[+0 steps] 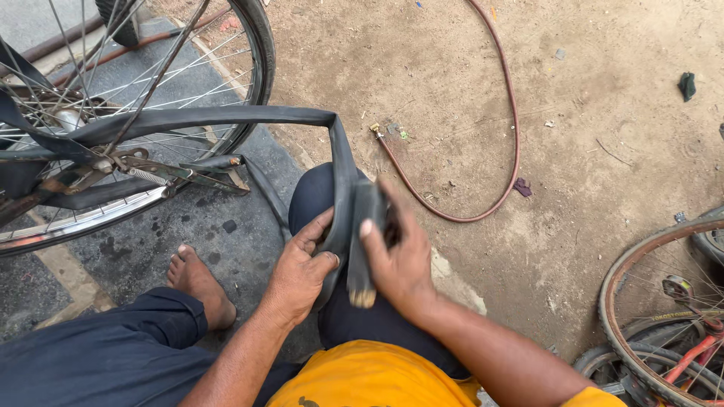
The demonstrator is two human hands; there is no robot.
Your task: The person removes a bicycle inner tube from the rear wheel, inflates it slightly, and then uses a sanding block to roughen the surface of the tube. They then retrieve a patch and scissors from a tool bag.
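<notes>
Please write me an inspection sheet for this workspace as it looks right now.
Surface: bare dirt ground beside dark paving.
Job's things: black inner tube runs from the bicycle wheel across the knee; a dark tool lies against it.
Clutter: small scraps on the dirt, dark rag.
Grippers: left hand grips the tube; right hand holds the tool, blurred.
Cables: reddish air hose curves over the dirt.
Surroundings: rusty wheels at right.

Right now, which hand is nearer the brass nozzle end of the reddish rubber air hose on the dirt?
Right. The right hand lies just below the nozzle; the left hand sits farther left, across the black inner tube.
</notes>
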